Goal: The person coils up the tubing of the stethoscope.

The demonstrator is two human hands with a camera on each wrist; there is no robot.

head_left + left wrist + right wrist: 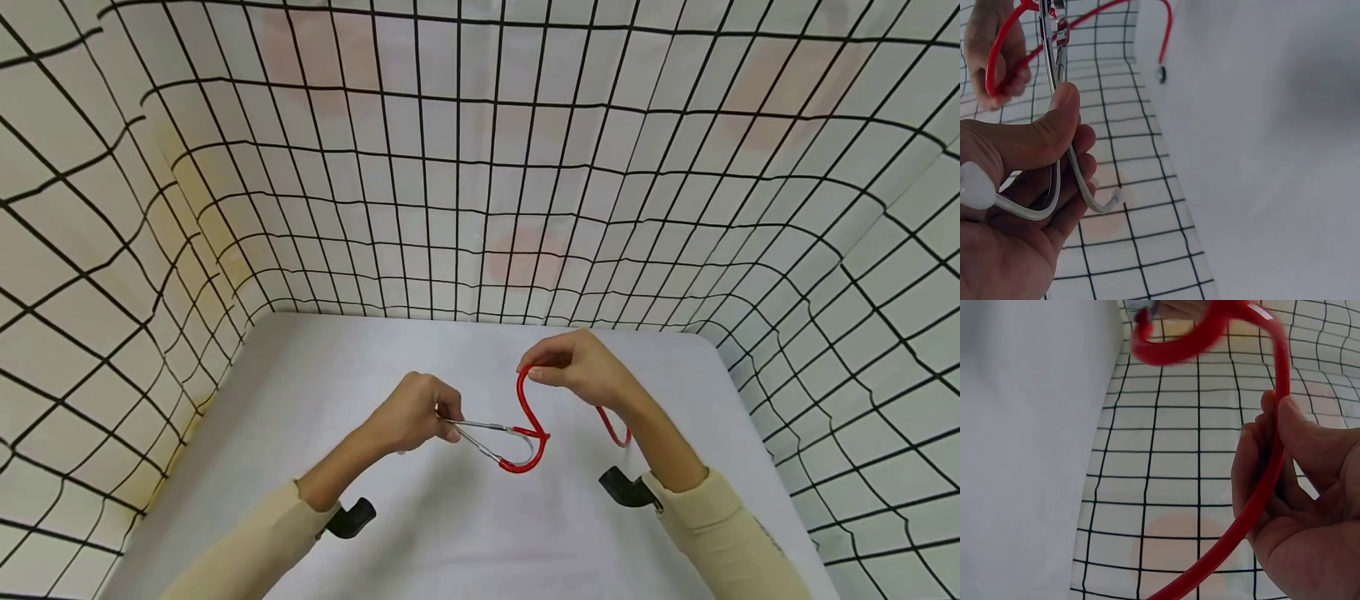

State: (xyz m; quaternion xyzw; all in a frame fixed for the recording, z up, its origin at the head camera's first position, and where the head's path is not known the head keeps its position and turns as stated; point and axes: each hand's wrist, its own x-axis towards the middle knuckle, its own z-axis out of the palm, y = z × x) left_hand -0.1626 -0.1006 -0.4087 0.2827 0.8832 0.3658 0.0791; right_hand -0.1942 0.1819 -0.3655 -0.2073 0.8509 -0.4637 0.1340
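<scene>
A stethoscope with red tubing [522,402] and silver metal ear tubes [480,425] hangs between the two hands, above the white surface. My left hand [416,412] pinches the ear tubes between thumb and fingers. In the left wrist view a white ear tip [976,186] sticks out over the palm, and a small round end piece [1160,74] dangles from the tubing at the top. My right hand [585,367] pinches the red tubing beyond its fork, with thumb and fingers about it in the right wrist view. A tubing loop [617,433] hangs below the right wrist.
Under the hands lies a white-covered table [315,358]. A black wire grid [457,183] stands along the back and both sides, with pale walls behind it. Black wrist devices [351,518] sit at the cuffs of both beige sleeves [705,517].
</scene>
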